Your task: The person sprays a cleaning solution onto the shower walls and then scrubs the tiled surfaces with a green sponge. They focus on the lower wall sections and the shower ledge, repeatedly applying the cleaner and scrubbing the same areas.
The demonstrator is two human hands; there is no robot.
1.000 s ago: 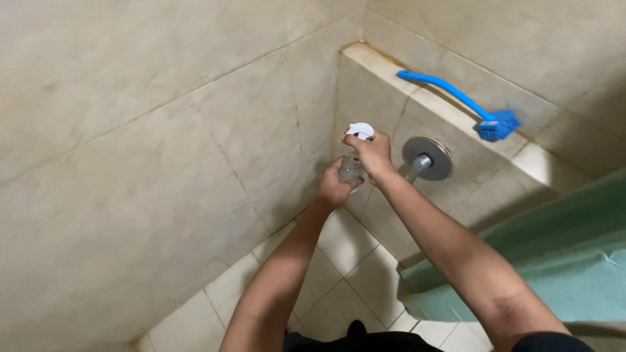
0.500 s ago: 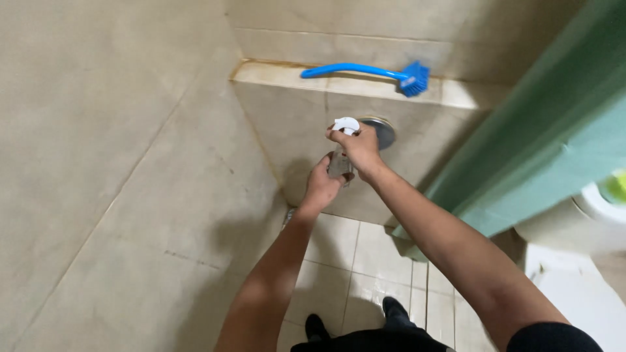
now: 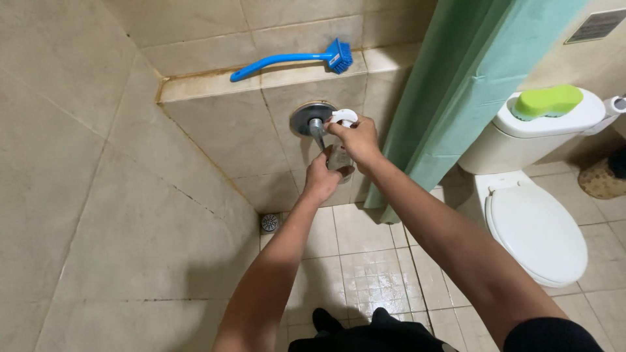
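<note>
Holding a small clear spray bottle up in front of the tiled shower wall, the person is working with both hands close together in the head view. The left hand is wrapping its grip around the bottle's lower body from below, fingers pressed onto it. The right hand is closing its grip over the white trigger head at the top, pinching it. The bottle is sitting just in front of the round metal wall valve, near it, though whether it is touching I cannot tell.

Compared with half a second ago, the view is swinging right: a white toilet with a green sponge on its tank is now coming fully into sight beside the green curtain, while the hands are keeping the same hold on the bottle by the valve. The blue brush is lying on the ledge above, well apart from the hands. A floor drain is showing in the corner below
</note>
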